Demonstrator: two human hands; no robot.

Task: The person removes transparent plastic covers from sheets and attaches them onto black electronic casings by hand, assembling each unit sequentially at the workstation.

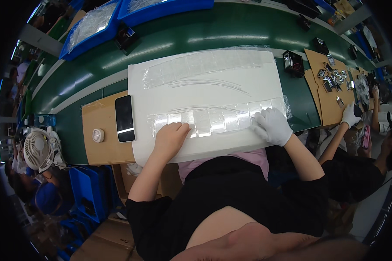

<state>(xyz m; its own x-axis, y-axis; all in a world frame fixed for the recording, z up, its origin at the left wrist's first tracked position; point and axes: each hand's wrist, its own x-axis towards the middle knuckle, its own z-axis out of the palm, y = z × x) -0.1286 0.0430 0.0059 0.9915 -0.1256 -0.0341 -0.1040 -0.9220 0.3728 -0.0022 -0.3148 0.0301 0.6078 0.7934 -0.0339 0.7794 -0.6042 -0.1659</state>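
From my end, I have the clear pocketed strip lying crosswise on the white sheet, on the side nearer the body, below a second clear strip laid out farther up. The bare left hand is at the strip's lower edge, left of its middle, with its fingers curled together. The gloved right hand is over the right part, its fingers bent and slightly spread. Glare and the fingers themselves hide the contact, so I can't tell whether either hand is pinching the film or merely resting on it.

I read the step in hand as steadying and lining up the near strip. Thin clear slivers lie between the two strips, and another long one runs along the near strip's upper edge. To my mind the next move calls for a light touch: left hand anchoring the film, right hand working one pocket at a time, without dragging it askew. The phone sits beside the sheet, clear of both hands.
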